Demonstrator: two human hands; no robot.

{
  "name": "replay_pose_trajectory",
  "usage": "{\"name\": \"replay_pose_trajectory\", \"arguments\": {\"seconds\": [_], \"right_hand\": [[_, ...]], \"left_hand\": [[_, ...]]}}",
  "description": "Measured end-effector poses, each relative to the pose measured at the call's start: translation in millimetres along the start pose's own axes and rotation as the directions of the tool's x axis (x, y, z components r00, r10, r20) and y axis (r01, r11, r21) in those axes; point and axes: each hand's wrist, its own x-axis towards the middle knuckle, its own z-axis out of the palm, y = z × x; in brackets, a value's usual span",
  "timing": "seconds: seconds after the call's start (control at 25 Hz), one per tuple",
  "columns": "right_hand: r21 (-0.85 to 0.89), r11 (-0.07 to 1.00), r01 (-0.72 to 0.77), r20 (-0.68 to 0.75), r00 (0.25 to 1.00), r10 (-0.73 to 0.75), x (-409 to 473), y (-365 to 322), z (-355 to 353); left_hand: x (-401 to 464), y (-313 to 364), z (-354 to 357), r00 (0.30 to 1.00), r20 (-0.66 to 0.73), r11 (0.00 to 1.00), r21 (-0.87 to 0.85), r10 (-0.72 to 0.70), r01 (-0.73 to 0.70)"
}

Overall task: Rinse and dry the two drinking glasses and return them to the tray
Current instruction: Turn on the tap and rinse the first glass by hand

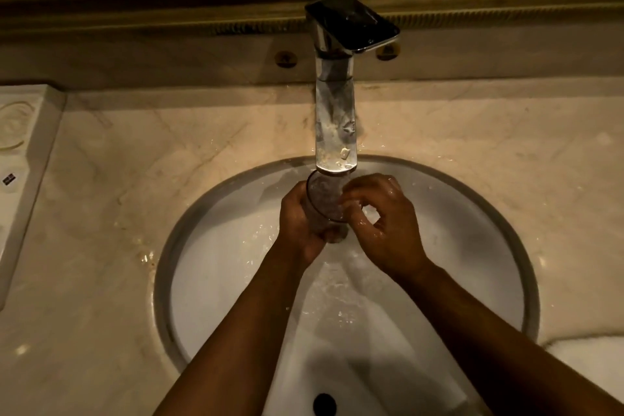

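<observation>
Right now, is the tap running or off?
Running. Water spreads over the sink below the faucet, and the glass, in the left hand, sits under the spout.

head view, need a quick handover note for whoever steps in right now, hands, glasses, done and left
Left hand: wrapped around the drinking glass, holding it tilted under the faucet spout, over the sink.
Right hand: wet, fingers at the rim of the glass, rubbing or steadying it; whether it grips cannot be told.
Water runs in the basin and the counter near the sink is splashed.
Second glass and tray: out of view.
Done: rinsing of this glass is under way.
Left: finish the rinse, dry it, do the other glass if not yet rinsed, and put both on the tray.
</observation>
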Motion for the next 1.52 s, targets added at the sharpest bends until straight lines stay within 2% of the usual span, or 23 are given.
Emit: {"name": "replay_pose_trajectory", "arguments": {"seconds": [0.04, 0.08, 0.16, 0.24, 0.28, 0.36, 0.44, 0.48, 0.52, 0.6, 0.68, 0.72, 0.84, 0.96, 1.0, 1.08, 1.16, 1.24, 1.32, 1.36, 1.44, 1.52], "right_hand": [[0.050, 0.994, -0.102, -0.026, 0.994, 0.104, -3, -3, 5], [0.130, 0.966, -0.224, 0.011, 0.974, 0.225, -4, -6, 9], [0.277, 0.847, -0.453, 0.115, 0.891, 0.439, -3, -7, 15], [0.286, 0.785, -0.550, 0.131, 0.834, 0.536, 5, 0, 17], [0.208, 0.800, -0.563, 0.138, 0.826, 0.546, 9, 3, 15], [-0.099, 0.855, -0.510, 0.225, 0.825, 0.518, 20, 6, 8], [-0.394, 0.840, -0.373, 0.380, 0.766, 0.519, 30, 3, 2], [-0.446, 0.826, -0.346, 0.447, 0.713, 0.540, 32, 0, 1], [-0.426, 0.820, -0.382, 0.494, 0.661, 0.565, 33, -3, 0], [-0.271, 0.788, -0.553, 0.528, 0.598, 0.602, 30, -12, 1], [-0.066, 0.693, -0.718, 0.527, 0.565, 0.635, 24, -18, 2], [0.031, 0.634, -0.773, 0.523, 0.553, 0.648, 21, -20, 3], [0.187, 0.521, -0.833, 0.513, 0.535, 0.671, 13, -20, 5], [0.173, 0.510, -0.843, 0.498, 0.522, 0.693, 9, -14, 8], [0.107, 0.551, -0.827, 0.455, 0.534, 0.713, 11, -11, 8], [-0.171, 0.673, -0.720, 0.340, 0.598, 0.726, 18, -1, 9], [-0.449, 0.702, -0.553, 0.266, 0.667, 0.696, 27, 4, 8], [-0.542, 0.721, -0.431, 0.296, 0.706, 0.644, 32, 7, 5], [-0.540, 0.766, -0.348, 0.410, 0.686, 0.601, 34, 7, 2], [-0.510, 0.798, -0.320, 0.484, 0.661, 0.574, 32, 6, -1], [-0.347, 0.848, -0.400, 0.571, 0.627, 0.530, 24, 5, -6], [-0.203, 0.843, -0.498, 0.526, 0.671, 0.523, 15, 1, -7]], "left_hand": [[1, -2, 0, 1.000, 0.007, 1.000, 0.006, 0.005, -0.005], [0, -3, 0, 1.000, 0.001, 1.000, 0.027, 0.010, -0.010], [1, -6, -5, 0.999, -0.035, 0.995, 0.096, 0.020, -0.017], [0, -8, -10, 0.999, -0.053, 0.987, 0.163, 0.003, 0.006], [-2, -9, -11, 0.998, -0.056, 0.979, 0.201, -0.011, 0.022], [-4, -7, -13, 0.997, -0.065, 0.951, 0.302, -0.044, 0.062], [-7, -4, -14, 0.994, -0.077, 0.934, 0.344, -0.072, 0.094], [-7, -4, -16, 0.994, -0.077, 0.945, 0.312, -0.079, 0.099], [-8, -5, -17, 0.995, -0.068, 0.963, 0.254, -0.071, 0.086], [-9, -7, -17, 0.998, -0.066, 0.992, 0.121, -0.012, 0.020], [-12, -9, -12, 0.995, -0.082, 0.998, 0.054, 0.049, -0.045], [-13, -12, -10, 0.993, -0.068, 0.993, 0.073, 0.095, -0.090], [-13, -20, -9, 0.959, -0.082, 0.925, 0.298, 0.271, -0.236], [-14, -18, -6, 0.911, -0.140, 0.799, 0.543, 0.388, -0.257], [-16, -15, -4, 0.911, -0.103, 0.758, 0.596, 0.399, -0.265], [-19, -13, -2, 0.930, -0.020, 0.709, 0.654, 0.368, -0.266], [-21, -13, -2, 0.956, 0.013, 0.716, 0.660, 0.294, -0.229], [-21, -8, -8, 0.965, 0.093, 0.698, 0.674, 0.246, -0.242], [-20, -1, -12, 0.964, 0.208, 0.655, 0.707, 0.167, -0.266], [-19, 1, -14, 0.965, 0.216, 0.641, 0.722, 0.147, -0.259], [-21, 4, -16, 0.972, 0.132, 0.655, 0.720, 0.195, -0.229], [-24, 2, -16, 0.963, 0.010, 0.735, 0.644, 0.268, -0.211]]}}
